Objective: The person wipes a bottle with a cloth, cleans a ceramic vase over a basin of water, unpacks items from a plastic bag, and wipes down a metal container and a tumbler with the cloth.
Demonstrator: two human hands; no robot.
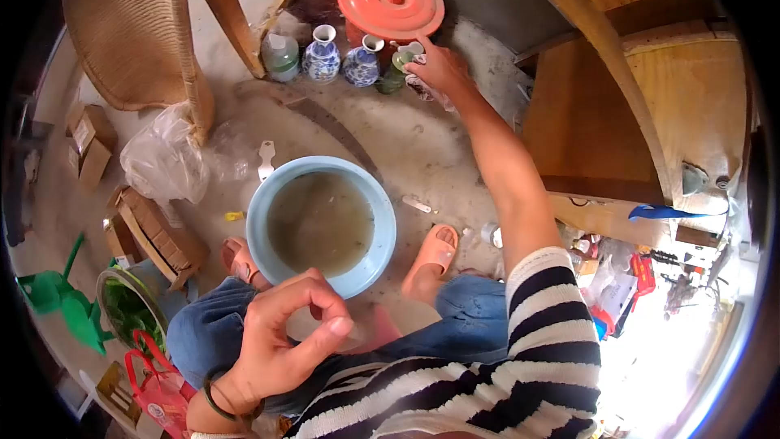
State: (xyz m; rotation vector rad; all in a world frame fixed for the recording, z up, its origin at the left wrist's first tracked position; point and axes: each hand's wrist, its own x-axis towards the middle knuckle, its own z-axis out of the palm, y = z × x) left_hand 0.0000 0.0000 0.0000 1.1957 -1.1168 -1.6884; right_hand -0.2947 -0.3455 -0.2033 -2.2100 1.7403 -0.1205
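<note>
My right hand reaches far forward, its fingers closed at the neck of a green glass vase, with a crumpled pale cloth under the palm. The vase stands on the floor beside two blue-and-white porcelain vases. A clear bottle with greenish contents is at the row's left end. My left hand hovers above my lap near the basin, fingers curled toward the thumb, with nothing visible in them. Between my feet sits a light blue basin of murky water.
Behind the vases stands a bucket with a red lid. A wicker chair, a plastic bag and cardboard boxes are on the left. Wooden furniture rises at right, with clutter below it.
</note>
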